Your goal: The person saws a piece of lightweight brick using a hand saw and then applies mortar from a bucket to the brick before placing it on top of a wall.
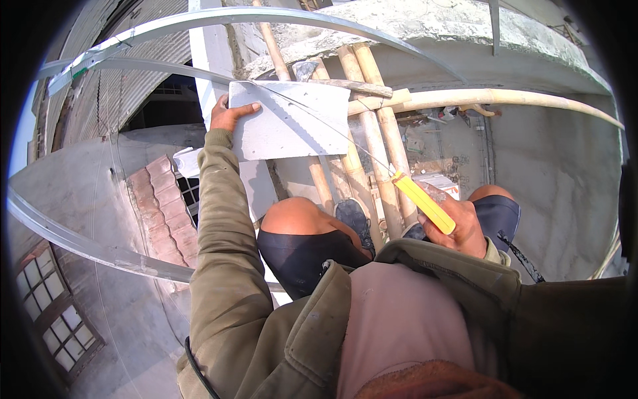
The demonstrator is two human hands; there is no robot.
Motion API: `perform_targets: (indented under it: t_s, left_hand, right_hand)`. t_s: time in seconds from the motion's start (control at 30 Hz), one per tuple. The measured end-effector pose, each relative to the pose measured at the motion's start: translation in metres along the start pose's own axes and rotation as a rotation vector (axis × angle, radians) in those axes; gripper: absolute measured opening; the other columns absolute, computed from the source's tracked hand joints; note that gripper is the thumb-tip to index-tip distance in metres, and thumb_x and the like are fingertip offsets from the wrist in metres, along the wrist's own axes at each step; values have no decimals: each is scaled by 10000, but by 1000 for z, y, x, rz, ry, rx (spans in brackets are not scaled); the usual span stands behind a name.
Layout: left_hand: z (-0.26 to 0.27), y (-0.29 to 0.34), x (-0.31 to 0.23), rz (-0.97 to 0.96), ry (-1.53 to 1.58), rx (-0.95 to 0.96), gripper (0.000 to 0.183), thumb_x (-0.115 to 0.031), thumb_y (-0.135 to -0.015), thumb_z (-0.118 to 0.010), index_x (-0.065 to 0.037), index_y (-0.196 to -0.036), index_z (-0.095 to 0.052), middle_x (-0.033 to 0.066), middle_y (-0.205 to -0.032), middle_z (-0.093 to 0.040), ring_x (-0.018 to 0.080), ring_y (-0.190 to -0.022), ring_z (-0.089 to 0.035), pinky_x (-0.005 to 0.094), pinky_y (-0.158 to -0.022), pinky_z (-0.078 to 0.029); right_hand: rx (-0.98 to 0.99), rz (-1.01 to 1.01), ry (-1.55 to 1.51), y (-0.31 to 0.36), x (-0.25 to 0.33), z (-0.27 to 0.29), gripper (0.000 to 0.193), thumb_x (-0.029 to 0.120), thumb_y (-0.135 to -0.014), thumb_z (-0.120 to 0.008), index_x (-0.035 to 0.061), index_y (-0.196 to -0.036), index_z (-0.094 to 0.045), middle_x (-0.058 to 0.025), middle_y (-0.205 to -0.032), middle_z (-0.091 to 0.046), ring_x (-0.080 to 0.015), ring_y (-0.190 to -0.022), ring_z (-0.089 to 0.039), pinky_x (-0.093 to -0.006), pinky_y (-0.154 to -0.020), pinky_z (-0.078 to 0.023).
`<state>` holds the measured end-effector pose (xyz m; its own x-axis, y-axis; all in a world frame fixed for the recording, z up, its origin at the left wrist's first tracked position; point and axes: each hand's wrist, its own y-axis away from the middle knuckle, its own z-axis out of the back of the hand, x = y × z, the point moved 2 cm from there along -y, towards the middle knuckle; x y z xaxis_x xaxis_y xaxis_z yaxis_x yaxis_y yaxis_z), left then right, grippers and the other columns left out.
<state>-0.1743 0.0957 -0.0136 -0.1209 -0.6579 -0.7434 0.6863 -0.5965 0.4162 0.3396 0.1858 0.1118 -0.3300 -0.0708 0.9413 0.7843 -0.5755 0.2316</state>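
Note:
A pale grey-white lightweight block (299,136) lies in front of me, its left end over a white wall top. My left hand (230,114) grips that left end, thumb on the upper face and fingers round the edge. My right hand (455,223) is closed round the yellow handle of a handsaw (423,201), held over my lap at the right. The thin saw blade slants up and left across the block, its tip near the far left corner. A toothed shadow falls on the block's face. Whether the blade touches the block, I cannot tell.
Bamboo poles (392,139) run beneath my feet, with a long crosswise bamboo pole (492,98) to the right. A hammer (352,86) with a wooden handle rests behind the block. Metal channels (106,256) curve past on the left. Far below, a floor (432,149) shows between walls.

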Motion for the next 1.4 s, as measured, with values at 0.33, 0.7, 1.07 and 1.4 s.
perform_targets:
  t_s: [0.33,0.7,1.07,1.4]
  left_hand:
    - [3,9,15,-38,89,-13,870,-202,-603,-960,60,-1331,-562,193,-1160,-702,296,-1018,-695,387,-937,-545]
    - [4,19,44,-123,196,-29,719,-148,-662,-925,20,-1275,-590,146,-1105,-712,253,-940,-713,378,-865,-585]
    - [-1,11,39,-45,195,-5,829,-171,-642,-937,56,-1341,-552,183,-1145,-703,284,-974,-705,378,-893,-571]
    - [1,6,31,-70,204,-3,766,-161,-651,-939,55,-1294,-582,182,-1079,-723,271,-898,-728,366,-837,-591]
  right_hand:
    - [-82,126,57,-9,-15,-10,376,-54,-864,-628,-24,-1237,-665,-120,-728,-651,-211,-599,-664,-327,-604,-502]
    - [-6,134,166,-38,-77,-43,227,90,-847,-697,-11,-1043,-643,-234,-812,-664,-459,-768,-660,-526,-683,-530]
    - [-59,166,152,-45,-77,-45,189,82,-856,-694,3,-1019,-641,-221,-766,-661,-441,-740,-668,-521,-668,-525]
    - [-68,223,32,-42,-72,-46,368,6,-855,-678,-39,-1219,-655,-226,-858,-681,-421,-724,-680,-439,-646,-537]
